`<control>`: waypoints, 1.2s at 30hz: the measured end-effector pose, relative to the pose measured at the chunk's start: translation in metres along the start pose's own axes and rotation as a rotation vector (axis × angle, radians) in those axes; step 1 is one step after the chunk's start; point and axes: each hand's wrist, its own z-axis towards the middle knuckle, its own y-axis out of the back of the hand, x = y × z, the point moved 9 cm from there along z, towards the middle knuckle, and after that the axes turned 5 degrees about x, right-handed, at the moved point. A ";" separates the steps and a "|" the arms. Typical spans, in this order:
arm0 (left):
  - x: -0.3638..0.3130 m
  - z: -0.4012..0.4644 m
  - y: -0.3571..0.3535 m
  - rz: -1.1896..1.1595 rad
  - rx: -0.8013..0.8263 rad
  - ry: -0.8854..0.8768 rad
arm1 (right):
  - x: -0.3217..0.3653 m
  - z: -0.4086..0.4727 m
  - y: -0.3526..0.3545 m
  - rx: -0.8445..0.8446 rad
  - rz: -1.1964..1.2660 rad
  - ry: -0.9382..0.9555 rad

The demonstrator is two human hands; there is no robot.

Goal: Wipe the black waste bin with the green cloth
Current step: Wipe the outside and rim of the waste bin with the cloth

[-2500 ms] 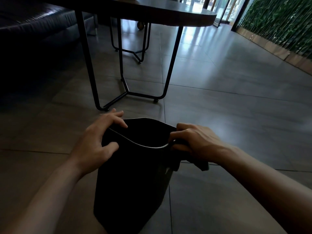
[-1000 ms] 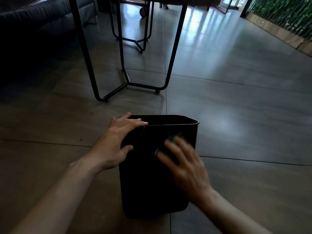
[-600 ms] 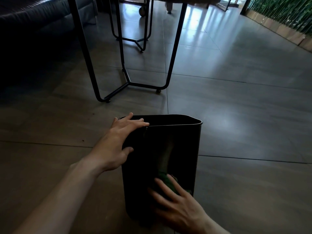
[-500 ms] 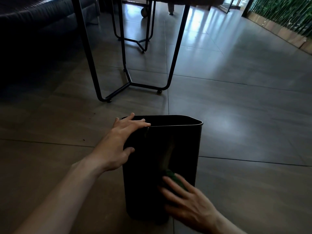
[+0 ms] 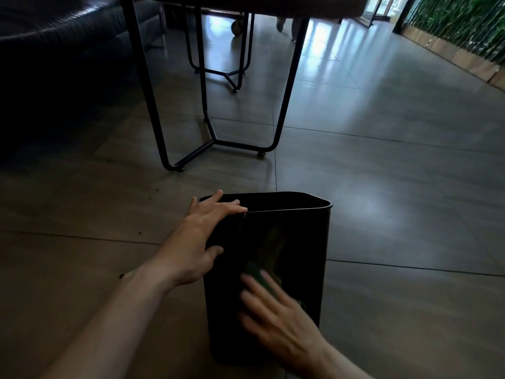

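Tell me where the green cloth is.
Head view, low centre: the green cloth is pressed under the right hand against the near side of the black waste bin.

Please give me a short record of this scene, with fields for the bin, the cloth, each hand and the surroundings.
Bin: black waste bin, upright on the tiled floor
Cloth: green cloth, against the bin's near wall
Left hand: left hand rests on the rim corner, fingers straight
Right hand: right hand presses the cloth flat; blurred
Behind: black table legs
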 end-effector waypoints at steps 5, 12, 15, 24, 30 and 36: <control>-0.004 -0.001 0.001 -0.004 0.002 -0.006 | -0.029 -0.008 0.016 -0.018 0.087 -0.028; -0.007 -0.003 0.007 0.004 -0.031 -0.017 | -0.090 0.072 0.074 -0.259 0.310 -0.450; -0.007 -0.005 0.006 -0.003 -0.009 -0.021 | -0.057 0.065 0.060 -0.225 0.285 -0.313; -0.016 -0.006 0.004 -0.023 -0.008 -0.057 | -0.071 0.070 0.077 -0.220 0.270 -0.303; -0.015 -0.008 0.004 -0.003 0.019 -0.053 | -0.038 0.051 0.047 -0.140 0.174 -0.161; -0.014 -0.007 0.003 -0.010 0.026 -0.041 | -0.027 -0.003 0.028 0.008 0.052 0.032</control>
